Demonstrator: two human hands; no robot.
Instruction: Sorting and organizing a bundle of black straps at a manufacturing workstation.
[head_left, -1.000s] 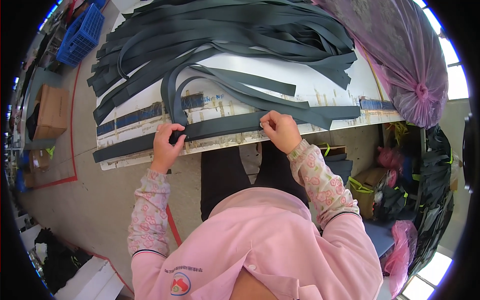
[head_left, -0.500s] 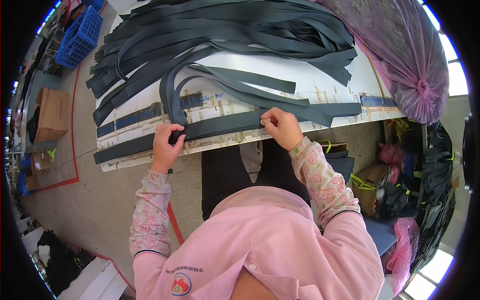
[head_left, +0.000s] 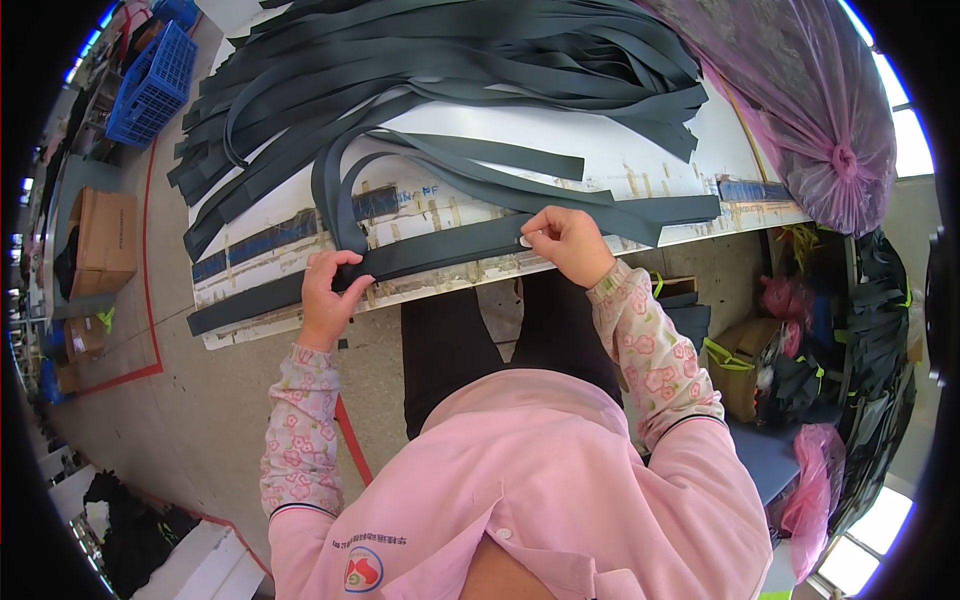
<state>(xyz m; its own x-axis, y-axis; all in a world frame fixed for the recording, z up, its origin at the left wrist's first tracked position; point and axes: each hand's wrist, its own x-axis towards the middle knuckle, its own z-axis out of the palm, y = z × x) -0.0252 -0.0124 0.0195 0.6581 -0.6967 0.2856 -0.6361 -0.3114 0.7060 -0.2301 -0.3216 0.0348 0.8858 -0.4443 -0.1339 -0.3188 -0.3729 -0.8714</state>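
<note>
Along the near edge of a white-topped table (head_left: 600, 140) lies a flat dark grey-green strap (head_left: 440, 248), in what looks like more than one layer. My left hand (head_left: 326, 298) grips it between thumb and fingers, beside the spot where a loose strap (head_left: 326, 190) bends upward in a curve. Farther right, my right hand (head_left: 572, 248) is closed in a pinch over the strap's upper edge. A small white piece (head_left: 524, 241) shows at its fingertips; its kind is unclear.
A big heap of similar straps (head_left: 450, 60) covers the table's far side. At the far right sits a tied pink plastic bag (head_left: 840, 155). A blue crate (head_left: 152, 85) and a cardboard box (head_left: 105, 243) stand left, beyond a red floor line (head_left: 152, 250).
Both hands keep almost the same places. My left fingers have flattened slightly onto the strap, and my right hand has risen a little. The whole view has shifted slightly.
</note>
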